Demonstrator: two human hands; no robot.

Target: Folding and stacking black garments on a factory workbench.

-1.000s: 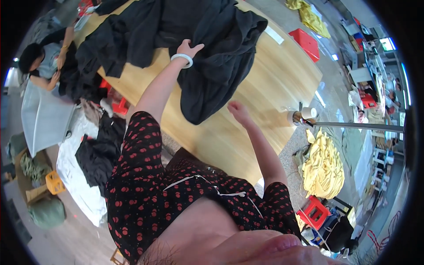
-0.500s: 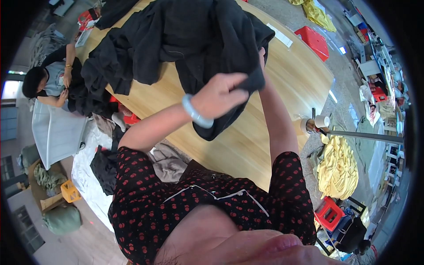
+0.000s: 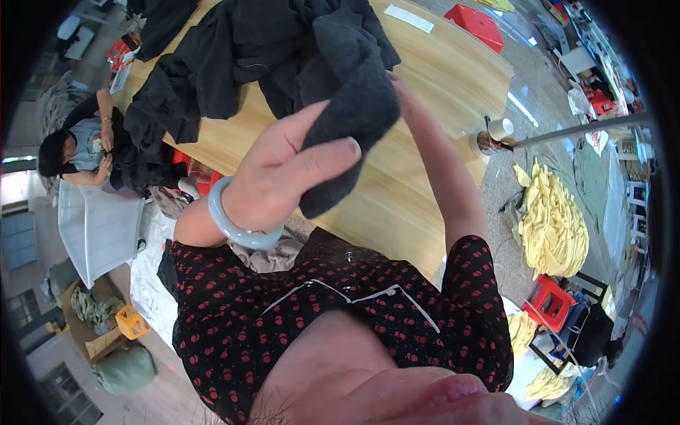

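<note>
Left hand [image 3: 287,173] pinches a fold of the dark grey garment [image 3: 354,99], thumb on top, lifted above the near edge of the wooden bench [image 3: 439,92]. Pale bracelet [image 3: 237,227] on that wrist. Right hand [image 3: 397,88] mostly hidden behind the same garment; grip can't be told, though it touches the cloth. Black clothes pile [image 3: 212,71] covers the bench's left and far side. Another person [image 3: 78,145] sits off the left edge. Yellow fabric heap [image 3: 549,227] on the floor, right.
</note>
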